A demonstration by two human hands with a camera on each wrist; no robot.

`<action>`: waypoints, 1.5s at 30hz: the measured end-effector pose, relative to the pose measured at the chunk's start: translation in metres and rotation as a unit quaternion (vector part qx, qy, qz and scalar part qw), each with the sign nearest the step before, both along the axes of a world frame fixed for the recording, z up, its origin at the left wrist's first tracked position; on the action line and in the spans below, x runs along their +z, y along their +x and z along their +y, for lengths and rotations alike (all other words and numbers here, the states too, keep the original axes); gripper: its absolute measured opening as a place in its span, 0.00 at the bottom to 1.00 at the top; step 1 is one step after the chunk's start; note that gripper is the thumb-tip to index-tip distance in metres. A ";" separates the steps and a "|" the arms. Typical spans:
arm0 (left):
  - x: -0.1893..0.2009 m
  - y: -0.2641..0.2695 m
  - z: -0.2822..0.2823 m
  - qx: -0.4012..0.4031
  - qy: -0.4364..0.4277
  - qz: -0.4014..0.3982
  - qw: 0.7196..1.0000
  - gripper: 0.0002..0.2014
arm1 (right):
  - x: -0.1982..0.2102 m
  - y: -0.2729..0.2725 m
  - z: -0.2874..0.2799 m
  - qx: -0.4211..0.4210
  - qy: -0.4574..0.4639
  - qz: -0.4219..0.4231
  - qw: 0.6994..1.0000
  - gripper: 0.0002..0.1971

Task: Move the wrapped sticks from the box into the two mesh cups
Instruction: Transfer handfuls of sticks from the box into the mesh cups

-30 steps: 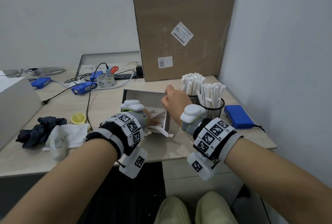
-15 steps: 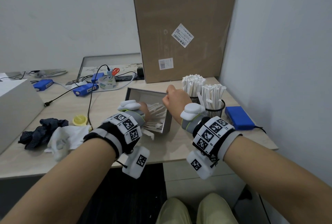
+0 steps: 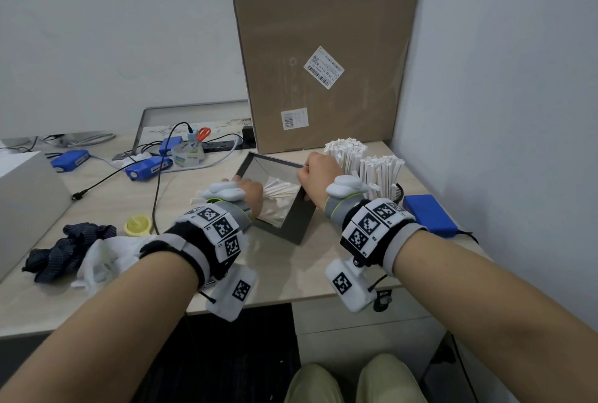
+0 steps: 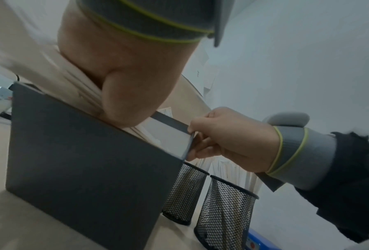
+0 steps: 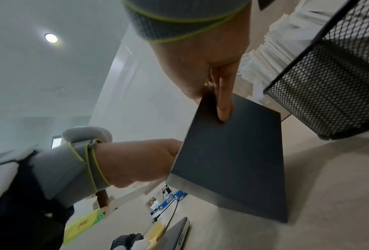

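Both hands at the box (image 3: pixel 293 218): right hand (image 3: pixel 318 176) pinches its rim, left hand (image 3: pixel 249 192) grips wrapped sticks (image 3: pixel 278 189) inside.

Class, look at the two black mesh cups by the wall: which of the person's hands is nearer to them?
Right. The right hand grips the box wall beside the mesh cups; the left hand reaches into the box's far side.

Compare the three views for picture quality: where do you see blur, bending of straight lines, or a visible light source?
Head view: sharp, though the cardboard carton splays upward from wide-angle distortion. Left wrist view: the left hand and wrapped sticks are smeared, while the box and mesh cups stay crisper. Right wrist view: a ceiling lamp glows, and the right hand on the box is clear.
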State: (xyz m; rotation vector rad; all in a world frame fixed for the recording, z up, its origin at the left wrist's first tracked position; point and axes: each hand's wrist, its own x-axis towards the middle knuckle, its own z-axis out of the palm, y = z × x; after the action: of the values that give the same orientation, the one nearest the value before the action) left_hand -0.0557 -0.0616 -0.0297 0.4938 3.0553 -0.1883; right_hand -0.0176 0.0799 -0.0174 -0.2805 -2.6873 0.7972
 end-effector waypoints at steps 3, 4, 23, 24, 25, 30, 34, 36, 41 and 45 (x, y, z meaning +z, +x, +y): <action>0.008 -0.001 0.002 -0.014 -0.040 0.001 0.999 0.08 | -0.004 -0.007 0.003 -0.010 -0.024 -0.013 1.000 0.13; 0.010 -0.001 0.003 -0.022 -0.030 0.002 0.999 0.12 | -0.005 -0.008 0.004 -0.011 -0.032 -0.018 0.999 0.15; 0.064 0.009 -0.020 0.010 0.562 -0.086 0.823 0.05 | -0.002 0.002 0.001 -0.010 -0.113 -0.022 0.993 0.17; 0.064 0.012 -0.018 0.014 0.580 -0.104 0.808 0.05 | 0.003 0.006 0.001 -0.010 -0.126 0.025 0.992 0.19; 0.064 0.015 -0.016 0.015 0.599 -0.124 0.791 0.05 | 0.010 0.014 0.000 0.000 -0.154 0.060 0.986 0.21; 0.056 0.033 0.002 -0.017 0.628 -0.180 0.757 0.05 | 0.028 0.030 -0.008 0.089 -0.351 0.047 0.931 0.21; 0.049 0.045 0.012 -0.041 0.641 -0.199 0.740 0.04 | 0.025 0.029 -0.009 0.072 -0.419 0.067 0.903 0.16; 0.045 0.049 0.012 -0.039 0.654 -0.216 0.724 0.05 | 0.022 0.028 -0.006 0.066 -0.470 0.066 0.878 0.13; 0.039 0.048 0.006 0.013 0.684 -0.252 0.684 0.08 | 0.014 0.030 0.008 0.053 -0.523 0.069 0.848 0.11; 0.037 0.043 -0.002 0.050 0.705 -0.239 0.666 0.10 | 0.010 0.038 0.021 0.042 -0.507 0.051 0.859 0.08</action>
State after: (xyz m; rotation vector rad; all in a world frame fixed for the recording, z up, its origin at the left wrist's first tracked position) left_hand -0.0126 -0.0637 0.0071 0.2485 2.0297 2.0019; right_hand 0.0207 0.1006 -0.0069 -0.3267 -1.9330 2.1244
